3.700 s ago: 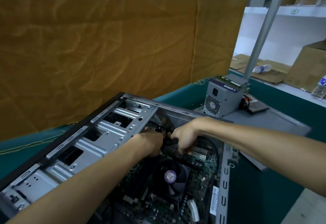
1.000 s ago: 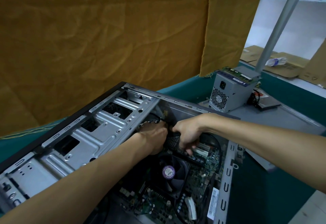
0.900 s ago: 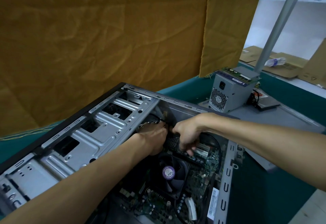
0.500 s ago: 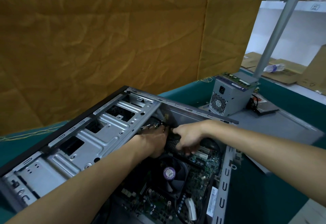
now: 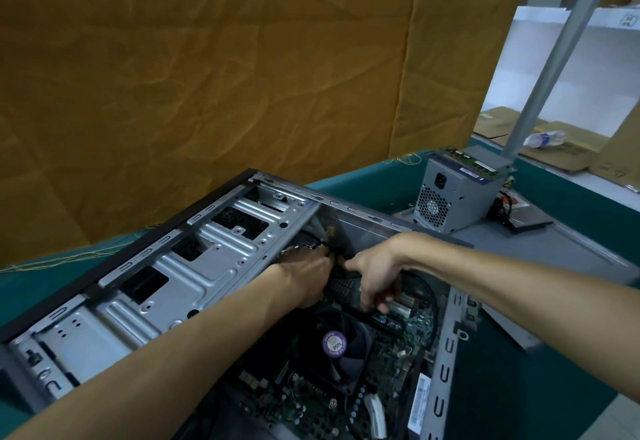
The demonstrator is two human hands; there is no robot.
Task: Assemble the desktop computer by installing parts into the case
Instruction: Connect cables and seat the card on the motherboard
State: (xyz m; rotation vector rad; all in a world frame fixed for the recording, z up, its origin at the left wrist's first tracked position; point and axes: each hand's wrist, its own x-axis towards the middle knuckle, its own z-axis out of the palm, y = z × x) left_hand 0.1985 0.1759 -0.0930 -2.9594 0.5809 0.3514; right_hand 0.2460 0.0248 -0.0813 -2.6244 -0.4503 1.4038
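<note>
An open grey computer case (image 5: 194, 273) lies on its side on the green table, with the motherboard (image 5: 391, 353) and a black CPU fan (image 5: 334, 344) showing inside. Both hands reach into its far end. My right hand (image 5: 374, 273) grips a black meshed cable bundle (image 5: 341, 289) there, fingers curled down over it. My left hand (image 5: 308, 275) is tucked beside the drive cage at the same bundle, its fingers hidden. Black cables (image 5: 424, 287) loop behind my right hand.
A grey power supply unit (image 5: 453, 194) with a memory stick on top stands on the detached side panel (image 5: 540, 249) at the right. A flat black drive (image 5: 530, 218) lies beside it. A metal post (image 5: 550, 59) rises behind. Cardboard and a plastic bottle (image 5: 542, 138) lie beyond.
Both hands stay at the same spot inside the case on the black bundle, with only small shifts. The camera view has tilted slightly.
</note>
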